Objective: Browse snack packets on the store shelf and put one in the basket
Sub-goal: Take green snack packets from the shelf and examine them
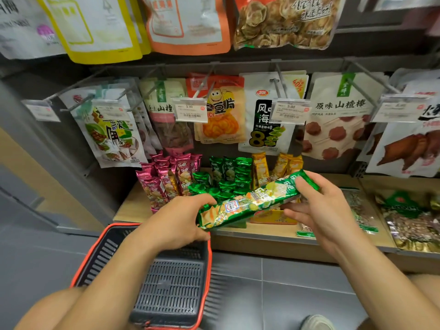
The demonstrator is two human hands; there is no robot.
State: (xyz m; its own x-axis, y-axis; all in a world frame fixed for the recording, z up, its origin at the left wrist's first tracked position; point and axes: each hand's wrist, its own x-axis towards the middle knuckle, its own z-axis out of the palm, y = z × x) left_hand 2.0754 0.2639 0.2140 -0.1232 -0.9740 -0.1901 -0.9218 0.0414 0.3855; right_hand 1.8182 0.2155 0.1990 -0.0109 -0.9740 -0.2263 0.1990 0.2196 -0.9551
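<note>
Well, in the head view, the one view there is, the browsing step looks nearly over. A long green snack packet (257, 201) is off the display and held in the air just right of frame centre, slanting from about 8 o'clock up to 2 o'clock. The left hand (181, 222) grips its lower end, thumb on top and fingers curled beneath. The right hand (319, 210) pinches the upper end, thumb over the foil and fingers spread underneath. Behind the packet, the wooden shelf (129, 210) carries upright rows of the same kind of snack: pink packets (164, 179) toward 10 o'clock of the held one, green packets (228, 175) at 12 o'clock and yellow packets (262, 167) just right of those. Above them, flat bags hang on pegs, among them a hawthorn-stick bag (338, 115) at 1 o'clock, with price tags (190, 110) clipped in front. The red-rimmed basket (173, 287) sits on the grey floor at 7 o'clock of the packet, partly under the left forearm, and its visible mesh bottom holds nothing. I judge the packet is being looked over face-up, and the placing is not yet done. The next move probably calls for one hand to let go while the other swings the packet down and left, past the near rim, and drops it flat inside.
</note>
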